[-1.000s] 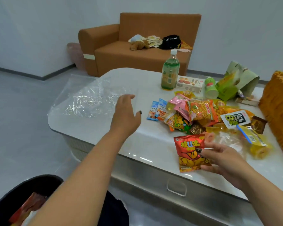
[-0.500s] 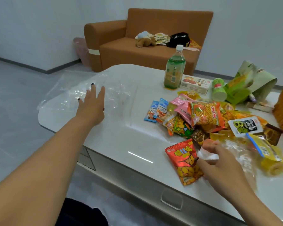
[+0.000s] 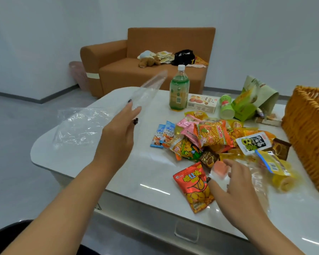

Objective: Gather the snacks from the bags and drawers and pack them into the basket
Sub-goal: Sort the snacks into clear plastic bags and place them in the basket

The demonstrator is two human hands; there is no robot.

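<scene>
While the snacks (image 3: 215,142) lie tipped out in a loose heap on the white bench (image 3: 103,162), the wicker basket (image 3: 307,137) stands at the right edge just beside them, so packing looks like a short carry once the wrappings are out of the way. The left hand (image 3: 121,129) is raised over the bench's left part and pinches a clear plastic bag (image 3: 147,91) that streams up and away from its fingers; my guess is that this emptied bag is being put aside, towards the other clear plastic sheet (image 3: 77,124) lying at the far left. The right hand (image 3: 234,186) sits low at the near edge of the heap, fingers spread and relaxed over crinkled clear wrap, gripping nothing that I can make out. A red snack packet (image 3: 193,188) lies flat just left of that hand, touching or nearly touching the thumb.
</scene>
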